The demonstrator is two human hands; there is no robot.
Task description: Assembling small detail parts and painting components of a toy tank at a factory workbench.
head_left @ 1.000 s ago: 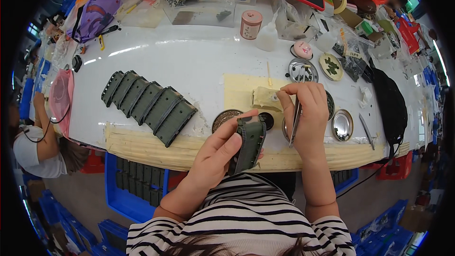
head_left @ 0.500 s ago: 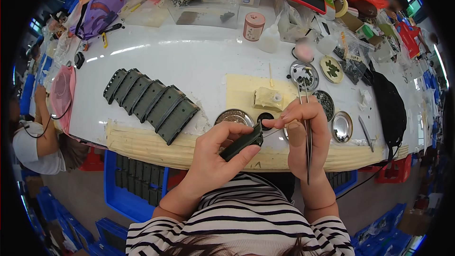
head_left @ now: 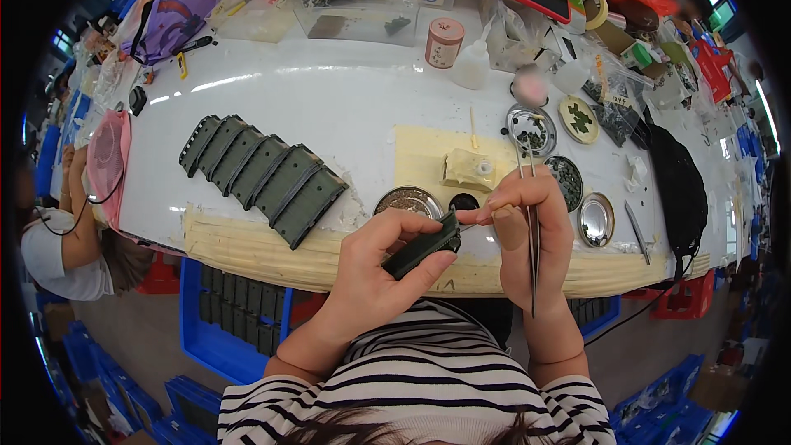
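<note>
My left hand (head_left: 367,268) is closed around a dark green ribbed plastic part (head_left: 424,247), its narrow end turned to the right. My right hand (head_left: 531,235) is closed with a pair of metal tweezers (head_left: 535,239) lying through its fingers, the points directed away from me. The right fingertips are also pinched on something thin, which meets or nearly meets the end of the green part; its kind is too small to tell. On the table to the left, several similar green parts (head_left: 259,177) lie side by side in a slanting row.
Metal dishes of small dark pieces (head_left: 565,181) and a pale lid of green bits (head_left: 579,119) sit at the right. A wrapped yellowish block (head_left: 468,169) rests on a yellow sheet (head_left: 412,144). Below the table edge, a blue crate (head_left: 191,313) holds more green parts.
My right fingertips have shifted very slightly toward the end of the green part. Both hands keep their hold, and the table things stay as they were.
</note>
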